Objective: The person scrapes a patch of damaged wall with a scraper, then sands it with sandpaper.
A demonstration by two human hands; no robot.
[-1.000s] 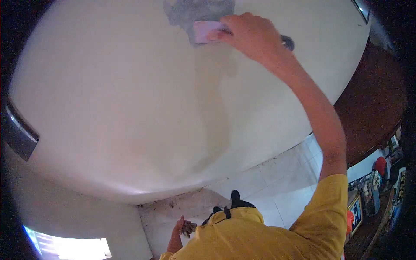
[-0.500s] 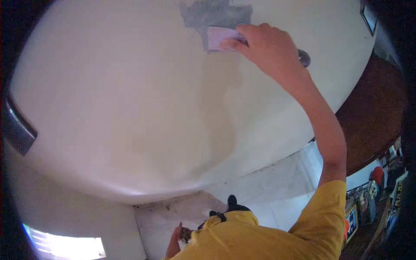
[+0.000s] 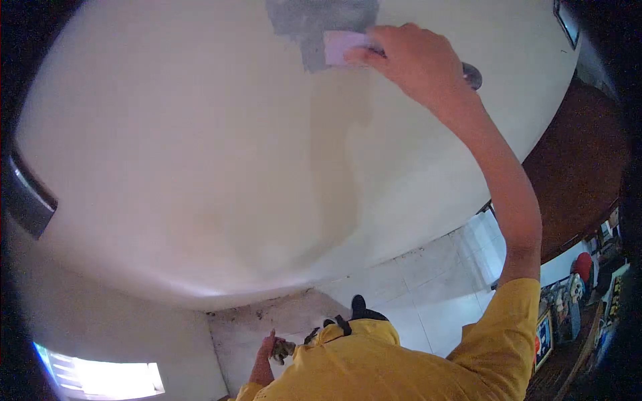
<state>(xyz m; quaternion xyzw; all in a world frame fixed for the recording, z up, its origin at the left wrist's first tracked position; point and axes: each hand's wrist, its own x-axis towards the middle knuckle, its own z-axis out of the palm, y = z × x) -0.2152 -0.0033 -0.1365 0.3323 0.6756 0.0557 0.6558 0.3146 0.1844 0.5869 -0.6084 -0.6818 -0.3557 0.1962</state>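
Observation:
A putty knife with a wide, pale pinkish blade (image 3: 340,49) is gripped in my right hand (image 3: 418,63). Its dark rounded handle end (image 3: 472,75) sticks out beyond my wrist. The blade lies at the lower right edge of a rough grey patch (image 3: 321,23) on the off-white wall (image 3: 200,134). Low beside my yellow shirt, my left hand (image 3: 267,345) has its fingers around a small mottled grey-brown object (image 3: 283,349), too blurred to name.
Pale floor tiles (image 3: 428,307) run along the wall's foot, with dark specks near the corner. A dark curved object (image 3: 30,200) juts in at left. Bright light (image 3: 100,381) shows lower left. At right are a brown surface (image 3: 575,167) and crowded items, including a framed picture (image 3: 544,339).
The putty knife has shifted right relative to the grey patch, showing more of the patch's lower left part. My left hand has moved a little up and left. The view has tilted slightly.

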